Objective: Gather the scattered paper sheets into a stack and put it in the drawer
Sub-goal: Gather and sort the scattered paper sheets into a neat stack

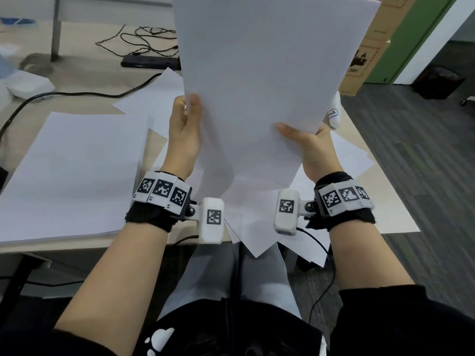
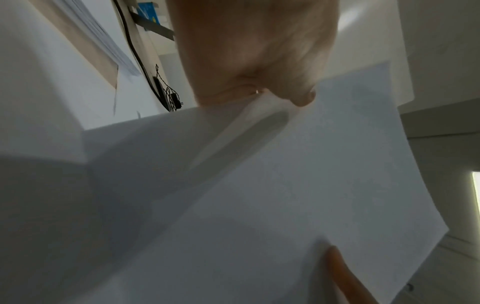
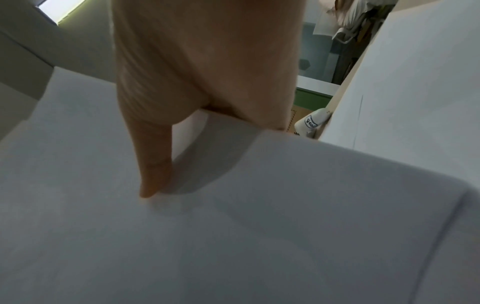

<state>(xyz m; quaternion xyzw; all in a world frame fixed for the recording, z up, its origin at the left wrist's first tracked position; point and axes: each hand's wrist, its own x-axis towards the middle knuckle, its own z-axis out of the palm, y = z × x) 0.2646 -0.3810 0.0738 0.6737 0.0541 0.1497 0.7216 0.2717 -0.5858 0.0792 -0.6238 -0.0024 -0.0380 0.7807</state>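
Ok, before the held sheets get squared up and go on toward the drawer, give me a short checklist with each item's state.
1. Left hand grips the held sheets: ok, thumb over the left edge.
2. Right hand grips them: ok, thumb on the lower right corner.
3. All sheets gathered: not ok, loose sheets lie on the table, some overhanging its near edge.
4. Held edges aligned: cannot tell.
5. Large flat stack at left added: not ok, it lies apart.
6. Drawer open and reachable: cannot tell, none in view.
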